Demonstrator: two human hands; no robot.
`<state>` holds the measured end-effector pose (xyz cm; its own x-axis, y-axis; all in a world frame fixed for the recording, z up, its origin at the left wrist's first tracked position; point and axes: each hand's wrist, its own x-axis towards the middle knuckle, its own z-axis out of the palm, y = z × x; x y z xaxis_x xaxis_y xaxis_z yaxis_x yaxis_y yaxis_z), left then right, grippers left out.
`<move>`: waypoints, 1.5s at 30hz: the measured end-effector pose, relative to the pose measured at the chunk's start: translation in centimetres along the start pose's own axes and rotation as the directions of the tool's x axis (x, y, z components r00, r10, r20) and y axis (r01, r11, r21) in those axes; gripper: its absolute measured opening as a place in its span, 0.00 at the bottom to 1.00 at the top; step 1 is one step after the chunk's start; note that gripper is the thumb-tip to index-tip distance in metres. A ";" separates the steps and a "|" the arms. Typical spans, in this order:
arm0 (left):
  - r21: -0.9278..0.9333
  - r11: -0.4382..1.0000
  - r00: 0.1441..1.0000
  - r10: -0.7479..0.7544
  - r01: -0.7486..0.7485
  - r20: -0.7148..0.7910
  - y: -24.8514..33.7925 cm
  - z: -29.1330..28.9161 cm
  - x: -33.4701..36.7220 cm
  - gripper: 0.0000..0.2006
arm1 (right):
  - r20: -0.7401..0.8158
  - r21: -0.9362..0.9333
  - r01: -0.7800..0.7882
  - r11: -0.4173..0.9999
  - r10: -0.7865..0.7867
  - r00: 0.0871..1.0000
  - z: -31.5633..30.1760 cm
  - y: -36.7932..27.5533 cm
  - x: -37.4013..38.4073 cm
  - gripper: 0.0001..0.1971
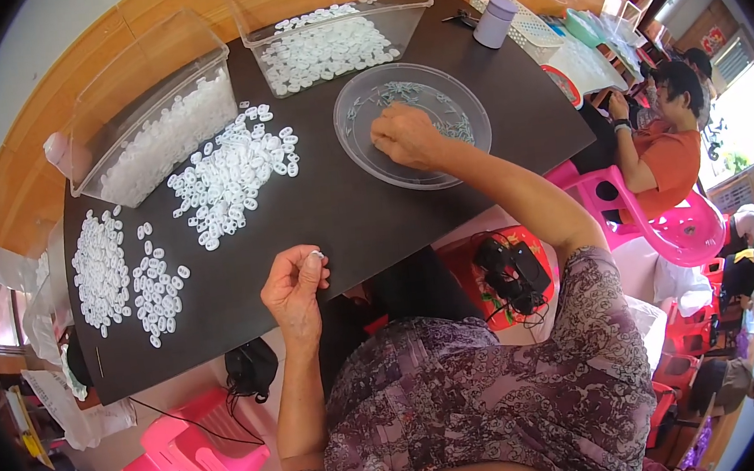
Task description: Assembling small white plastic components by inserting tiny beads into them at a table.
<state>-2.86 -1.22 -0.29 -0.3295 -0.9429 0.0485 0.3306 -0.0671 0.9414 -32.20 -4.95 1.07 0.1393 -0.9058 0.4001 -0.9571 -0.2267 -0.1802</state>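
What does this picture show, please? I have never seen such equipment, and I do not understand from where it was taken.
There is no robot: these are a person's own bare hands. A wide fisheye camera on the person's head looks down, so straight edges look curved; left in the picture is the person's left.

On the dark table lie three piles of small white oval pieces. Two clear plastic bins hold more white pieces. A lilac bottle stands at the far right.

The left hand pinches a small white piece. The right hand reaches into a round clear tray of thin grey-green pieces; whether it grips any is hidden.
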 end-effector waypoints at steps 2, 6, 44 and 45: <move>0.004 1.000 1.000 -0.001 0.001 -0.008 -0.1 0.0 -0.1 0.07 | -0.060 0.116 -0.001 0.993 0.008 0.998 -0.7 -0.4 -0.1 0.02; 0.011 0.999 0.998 -0.042 0.043 -0.040 0.2 -0.2 0.0 0.06 | 0.100 0.368 -0.235 0.900 0.213 0.972 -3.0 -2.4 -0.5 0.03; -0.113 0.992 0.993 -0.067 0.056 -0.099 2.7 1.6 -2.9 0.04 | 0.268 0.942 -0.318 0.107 0.328 0.906 -1.3 -17.6 -5.1 0.03; -0.118 0.992 0.992 -0.066 0.053 -0.105 2.7 1.6 -2.9 0.04 | 0.256 0.939 -0.314 0.138 0.327 0.910 -1.4 -17.6 -5.1 0.03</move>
<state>-2.45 1.91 2.67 -0.2559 -0.9655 -0.0485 0.4149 -0.1551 0.8965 -16.40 4.14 3.42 -0.1212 -0.9898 0.0752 0.0624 -0.0832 -0.9946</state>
